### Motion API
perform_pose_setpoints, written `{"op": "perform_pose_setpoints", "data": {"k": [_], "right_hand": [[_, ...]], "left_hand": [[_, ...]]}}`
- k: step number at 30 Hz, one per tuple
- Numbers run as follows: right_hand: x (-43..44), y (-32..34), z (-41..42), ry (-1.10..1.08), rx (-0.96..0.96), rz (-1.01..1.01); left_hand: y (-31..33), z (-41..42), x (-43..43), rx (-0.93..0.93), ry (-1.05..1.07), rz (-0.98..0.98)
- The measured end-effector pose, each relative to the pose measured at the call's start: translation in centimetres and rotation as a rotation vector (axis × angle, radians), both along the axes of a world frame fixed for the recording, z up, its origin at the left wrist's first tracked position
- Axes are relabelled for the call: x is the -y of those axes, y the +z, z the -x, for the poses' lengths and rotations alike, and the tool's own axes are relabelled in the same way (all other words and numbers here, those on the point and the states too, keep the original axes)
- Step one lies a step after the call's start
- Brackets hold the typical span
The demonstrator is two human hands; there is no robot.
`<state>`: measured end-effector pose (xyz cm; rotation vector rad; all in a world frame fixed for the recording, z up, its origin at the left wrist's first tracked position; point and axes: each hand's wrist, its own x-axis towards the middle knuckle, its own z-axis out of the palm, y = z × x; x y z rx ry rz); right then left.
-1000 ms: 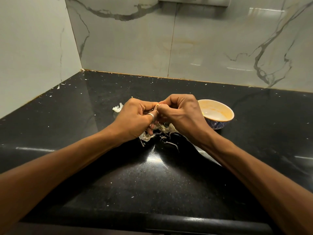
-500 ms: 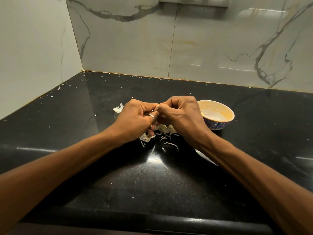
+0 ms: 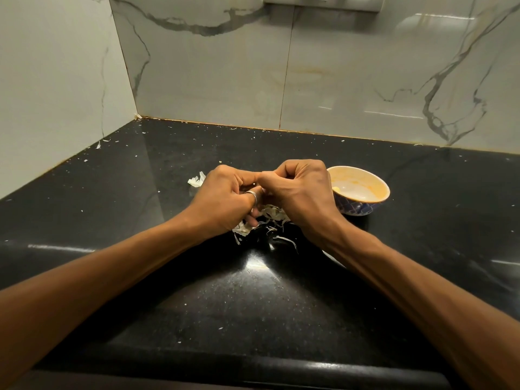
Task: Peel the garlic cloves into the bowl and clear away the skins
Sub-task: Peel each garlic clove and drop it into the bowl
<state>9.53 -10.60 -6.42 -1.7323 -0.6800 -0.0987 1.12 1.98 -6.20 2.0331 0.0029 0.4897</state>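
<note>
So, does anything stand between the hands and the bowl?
Nothing visible. The bowl sits right beside the right hand, mouth open. The skins lie nearer, under it and the left hand. Fingers hide the clove.

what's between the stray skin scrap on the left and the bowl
In the head view, the left hand and right hand, fingertips meeting, above a pile of skins.

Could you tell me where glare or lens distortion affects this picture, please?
Head view: a bright glare patch lies on the glossy black stone countertop near the pale papery garlic skins; same view, wide-angle bending stretches the forearms towards the corners.
</note>
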Motion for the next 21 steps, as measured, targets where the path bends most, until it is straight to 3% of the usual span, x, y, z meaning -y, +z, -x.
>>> {"op": "perform_pose_setpoints", "data": {"k": [21], "right_hand": [[0.34,0.37,0.3,0.019,-0.046,-0.011]], "left_hand": [[0.4,0.25,0.25,-0.044,-0.08,0.153]]}}
